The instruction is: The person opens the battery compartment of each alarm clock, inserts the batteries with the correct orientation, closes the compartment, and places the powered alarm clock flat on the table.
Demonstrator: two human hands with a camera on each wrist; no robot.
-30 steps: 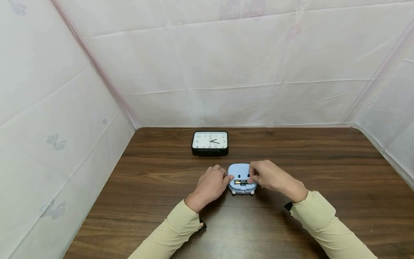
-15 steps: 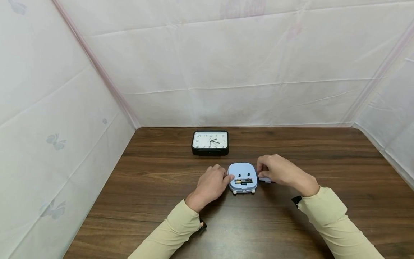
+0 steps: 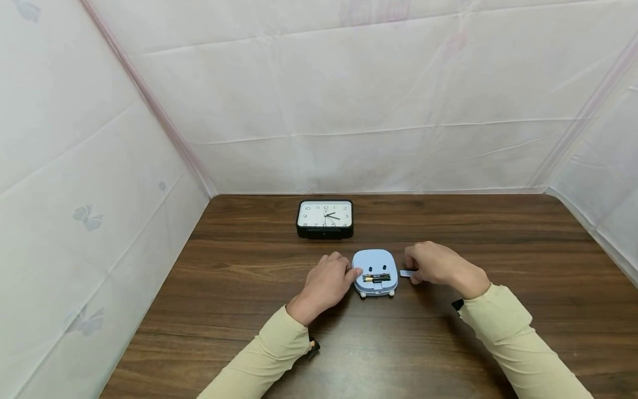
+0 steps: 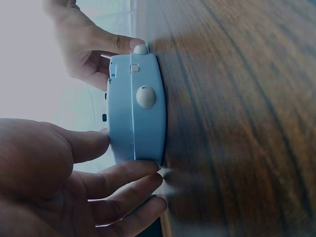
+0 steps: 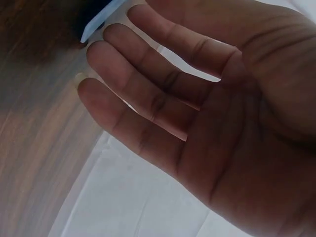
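Observation:
A light blue alarm clock (image 3: 375, 260) lies on its face, two white feet towards me. Its battery compartment is uncovered, with one AA battery (image 3: 377, 278) inside. My left hand (image 3: 326, 282) holds the clock by its left side, thumb on the back edge and fingers along the side, as the left wrist view also shows. Just right of the clock, my right hand (image 3: 438, 266) has its thumb and index finger at the right end of a small light blue battery cover (image 3: 406, 273), low over the table. In the right wrist view its other fingers spread loosely.
Behind the blue clock, a black rectangular clock (image 3: 325, 219) with a white dial lies face up on the brown wooden table (image 3: 239, 316). Pale cloth walls (image 3: 319, 100) enclose the table's back and sides.
My right hand has left the battery compartment and moved right to the battery cover, which now shows beside the clock. My left hand has stayed on the clock's left side.

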